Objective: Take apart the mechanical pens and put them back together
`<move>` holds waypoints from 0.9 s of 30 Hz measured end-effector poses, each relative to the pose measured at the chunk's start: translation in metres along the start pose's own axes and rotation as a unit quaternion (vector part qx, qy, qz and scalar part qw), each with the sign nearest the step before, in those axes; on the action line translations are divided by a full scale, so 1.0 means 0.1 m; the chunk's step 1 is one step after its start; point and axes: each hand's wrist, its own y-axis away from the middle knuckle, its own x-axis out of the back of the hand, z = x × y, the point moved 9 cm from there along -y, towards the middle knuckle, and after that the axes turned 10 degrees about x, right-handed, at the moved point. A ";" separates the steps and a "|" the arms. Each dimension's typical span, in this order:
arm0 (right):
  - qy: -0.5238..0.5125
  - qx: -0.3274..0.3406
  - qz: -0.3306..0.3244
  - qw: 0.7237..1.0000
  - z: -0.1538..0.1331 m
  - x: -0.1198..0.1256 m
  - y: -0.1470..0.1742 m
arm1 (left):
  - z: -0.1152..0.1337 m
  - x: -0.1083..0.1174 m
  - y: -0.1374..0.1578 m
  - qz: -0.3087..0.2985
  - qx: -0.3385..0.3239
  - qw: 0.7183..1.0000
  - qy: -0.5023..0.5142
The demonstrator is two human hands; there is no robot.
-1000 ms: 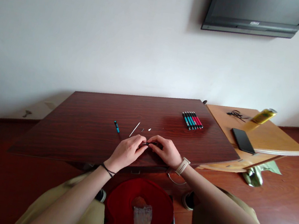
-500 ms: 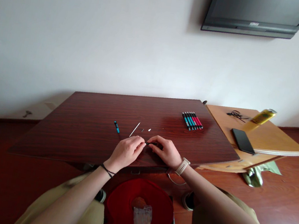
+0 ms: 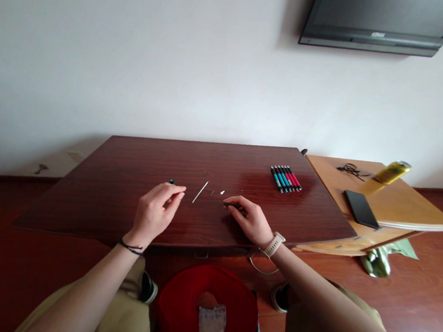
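Note:
My left hand point(image 3: 156, 212) hovers over the dark wooden table point(image 3: 155, 161) with thumb and fingertips pinched together; whatever they may hold is too small to make out. Partly covered by its fingers is the blue pen barrel point(image 3: 172, 181), only its end showing. Between my two hands lie a thin white pen refill point(image 3: 200, 191), a tiny dark spring-like piece point(image 3: 212, 193) and a small white piece point(image 3: 222, 192). My right hand point(image 3: 250, 219) is closed around a black pen part point(image 3: 227, 205), its tip poking out past the fingertips.
Several blue and red pens point(image 3: 285, 179) lie in a row at the table's right. On the lighter side table point(image 3: 412, 205) are a black phone point(image 3: 361, 209), a yellow can point(image 3: 392, 173) and a black cable point(image 3: 351, 170). A red seat point(image 3: 179, 299) is below.
My hands, close together before, have parted. The left has moved left, over the blue pen barrel, and the right has shifted slightly right and away from me with the black pen part.

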 end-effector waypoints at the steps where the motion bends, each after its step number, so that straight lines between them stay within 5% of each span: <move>1: -0.008 -0.006 0.009 1.000 0.02 0.02 0.00 | -0.07 0.09 -0.02 0.013 0.009 1.000 -0.002; 5: -0.027 -0.020 0.046 0.998 0.12 0.14 -0.03 | -0.46 0.33 -0.07 0.038 0.082 0.995 -0.032; 13: 0.004 -0.063 0.151 0.986 0.44 0.54 -0.11 | -1.21 0.32 0.01 -0.023 0.188 0.980 -0.059; 21: 0.008 -0.052 0.151 0.987 0.64 0.55 -0.18 | -1.54 0.28 0.02 -0.040 0.203 0.973 -0.101; 27: 0.030 -0.052 0.138 0.989 0.71 0.48 -0.18 | -1.54 0.20 0.02 -0.061 0.194 0.969 -0.138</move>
